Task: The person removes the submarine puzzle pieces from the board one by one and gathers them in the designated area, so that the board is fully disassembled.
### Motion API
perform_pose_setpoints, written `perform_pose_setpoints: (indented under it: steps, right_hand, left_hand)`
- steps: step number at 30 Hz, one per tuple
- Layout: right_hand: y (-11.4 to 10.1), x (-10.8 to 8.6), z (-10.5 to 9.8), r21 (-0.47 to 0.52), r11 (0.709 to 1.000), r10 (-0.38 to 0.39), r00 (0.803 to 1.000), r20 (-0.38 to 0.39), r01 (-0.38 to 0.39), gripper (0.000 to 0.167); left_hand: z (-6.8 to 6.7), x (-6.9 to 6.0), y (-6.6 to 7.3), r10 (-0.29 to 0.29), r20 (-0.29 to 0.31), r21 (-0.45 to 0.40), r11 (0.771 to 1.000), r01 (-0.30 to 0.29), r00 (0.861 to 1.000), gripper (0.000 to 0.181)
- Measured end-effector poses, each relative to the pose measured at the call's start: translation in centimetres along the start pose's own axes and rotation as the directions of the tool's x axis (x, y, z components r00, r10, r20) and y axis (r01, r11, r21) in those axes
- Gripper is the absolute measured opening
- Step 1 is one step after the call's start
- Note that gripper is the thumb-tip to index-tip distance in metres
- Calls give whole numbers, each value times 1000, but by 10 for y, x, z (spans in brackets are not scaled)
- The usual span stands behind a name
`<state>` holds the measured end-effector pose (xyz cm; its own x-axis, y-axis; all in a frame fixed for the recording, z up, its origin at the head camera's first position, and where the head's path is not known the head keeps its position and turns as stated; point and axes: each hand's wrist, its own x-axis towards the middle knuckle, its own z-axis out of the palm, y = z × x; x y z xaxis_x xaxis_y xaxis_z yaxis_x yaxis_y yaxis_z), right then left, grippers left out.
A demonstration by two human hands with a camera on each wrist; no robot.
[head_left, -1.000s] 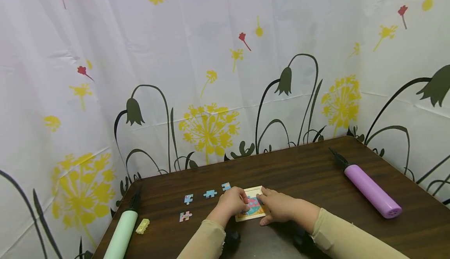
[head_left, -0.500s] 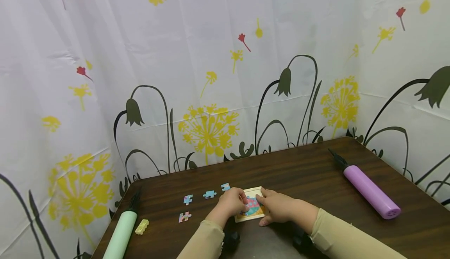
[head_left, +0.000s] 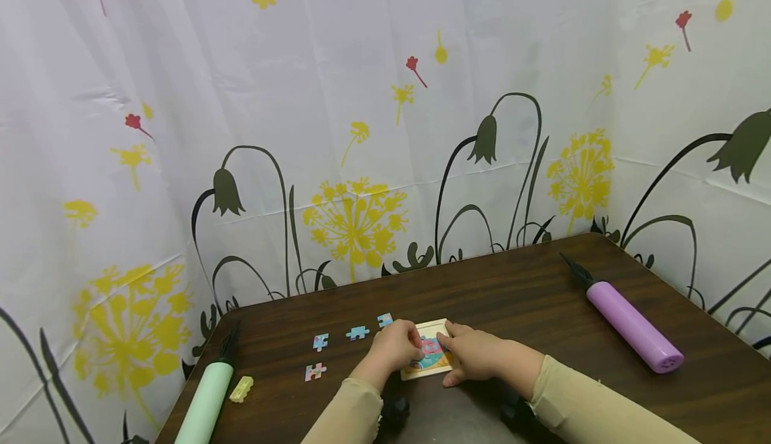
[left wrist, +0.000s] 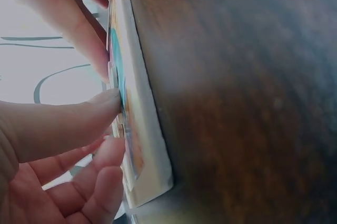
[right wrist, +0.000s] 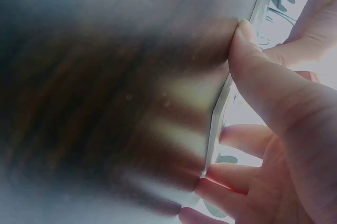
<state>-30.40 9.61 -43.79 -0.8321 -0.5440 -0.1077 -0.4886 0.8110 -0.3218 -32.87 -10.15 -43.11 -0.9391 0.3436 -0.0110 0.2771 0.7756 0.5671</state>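
A small wooden puzzle tray (head_left: 432, 325) lies on the table between the two hands, with a pink and blue picture partly filling it. The left hand (head_left: 390, 349) bends over its left side; in the left wrist view that hand (left wrist: 58, 150) has its thumb tip and fingers pinching a thin piece low against the picture. On the right side, the right hand (head_left: 476, 351) grips the tray's edge, its thumb at the near corner and a fingertip on the picture. The right wrist view shows this hand (right wrist: 284, 124) spread along the tray rim (right wrist: 217, 116).
Left of the tray lie several loose puzzle pieces, among them a pink one (head_left: 315, 372) and a blue one (head_left: 358, 333). Farther left are a yellow block (head_left: 241, 390) and a green pump (head_left: 205, 400). A purple pump (head_left: 632, 327) lies at the right. A patterned curtain hangs behind.
The head view has shifted slightly. Both hands stay at the tray, and the pink part of the picture beneath the fingertips looks slightly turned.
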Motion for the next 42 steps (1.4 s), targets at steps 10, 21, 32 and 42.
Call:
perform_pose_setpoints:
  steps: [10, 21, 32, 42]
  right_hand:
    - [2, 1, 1, -7, 1000, -11, 1000, 2, 11, 90]
    - [1, 1, 4, -2, 1000, -3, 1000, 6, 3, 88]
    - [2, 2, 7, -8, 1000, 4, 1000, 9, -4, 90]
    - [2, 0, 3, 7, 1000, 7, 1000, 9, -7, 91]
  left_hand:
    - [-1, -3, 2, 20, 0, 15, 1000, -20, 1000, 20]
    - [-11, -6, -5, 37, -28, 2, 999, -37, 999, 21]
    - [-55, -25, -49, -6, -120, 30, 999, 10, 993, 19]
    - [-69, -44, -85, -59, -105, 102, 992, 70, 993, 21]
